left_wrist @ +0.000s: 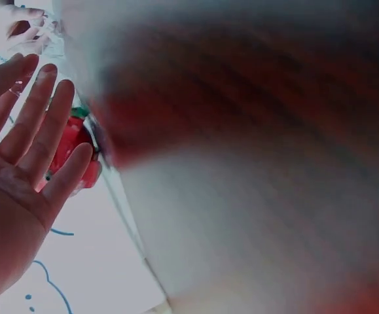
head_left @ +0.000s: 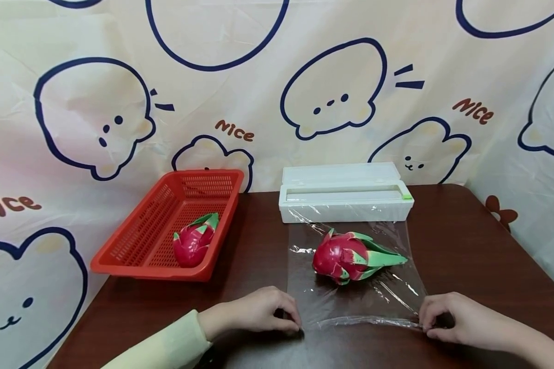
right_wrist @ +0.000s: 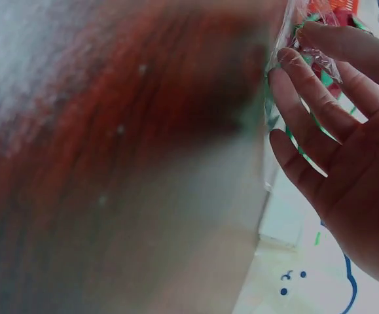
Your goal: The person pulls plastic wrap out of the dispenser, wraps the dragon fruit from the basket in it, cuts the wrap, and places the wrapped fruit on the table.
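Observation:
A sheet of clear cling film (head_left: 318, 302) lies stretched over the dark table from a white dispenser box (head_left: 346, 211). On the film rests a pink dragon fruit (head_left: 337, 256), its long green tip pointing right. My left hand (head_left: 264, 310) pinches the near left corner of the sheet between thumb and forefinger. At the near right corner, my right hand (head_left: 463, 320) pinches the film's edge the same way. Both hands stay low by the tabletop, apart from the fruit. In the right wrist view, crinkled film hangs at the fingertips (right_wrist: 286, 55).
A red plastic basket (head_left: 150, 271) stands at the left with a second dragon fruit (head_left: 194, 247) inside. The dispenser's lid (head_left: 341, 172) is raised, and a small green piece (head_left: 407, 196) sits at its right end. Behind the table (head_left: 471, 246) hangs a printed cloth (head_left: 268, 102).

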`<state>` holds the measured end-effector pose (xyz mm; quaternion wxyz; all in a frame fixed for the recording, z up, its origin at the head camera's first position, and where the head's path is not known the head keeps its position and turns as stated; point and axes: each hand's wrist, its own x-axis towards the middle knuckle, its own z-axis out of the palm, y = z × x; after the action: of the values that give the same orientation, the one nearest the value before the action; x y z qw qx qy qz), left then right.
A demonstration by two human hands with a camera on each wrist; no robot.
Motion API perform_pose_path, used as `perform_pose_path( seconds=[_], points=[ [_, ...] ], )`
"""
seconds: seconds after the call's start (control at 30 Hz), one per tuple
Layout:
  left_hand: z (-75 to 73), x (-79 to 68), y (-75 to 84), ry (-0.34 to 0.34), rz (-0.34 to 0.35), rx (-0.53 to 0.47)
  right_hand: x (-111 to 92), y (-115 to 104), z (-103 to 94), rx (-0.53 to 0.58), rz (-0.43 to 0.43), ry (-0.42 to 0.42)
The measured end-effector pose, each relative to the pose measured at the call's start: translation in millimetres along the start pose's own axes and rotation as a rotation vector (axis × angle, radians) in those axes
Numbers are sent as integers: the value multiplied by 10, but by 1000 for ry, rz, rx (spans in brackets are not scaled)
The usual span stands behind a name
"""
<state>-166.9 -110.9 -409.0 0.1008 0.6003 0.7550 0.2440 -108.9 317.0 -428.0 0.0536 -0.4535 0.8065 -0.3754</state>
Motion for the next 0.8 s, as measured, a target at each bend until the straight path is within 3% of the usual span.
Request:
perform_pose_path(
  seconds=[0.33,0.8],
  points=[
    [-99,-71,64,176,68,164,35,-198,-170,-109,20,123],
    [-453,92,-40,399,20,57,261,-283,-511,-333,125,277]
  ],
)
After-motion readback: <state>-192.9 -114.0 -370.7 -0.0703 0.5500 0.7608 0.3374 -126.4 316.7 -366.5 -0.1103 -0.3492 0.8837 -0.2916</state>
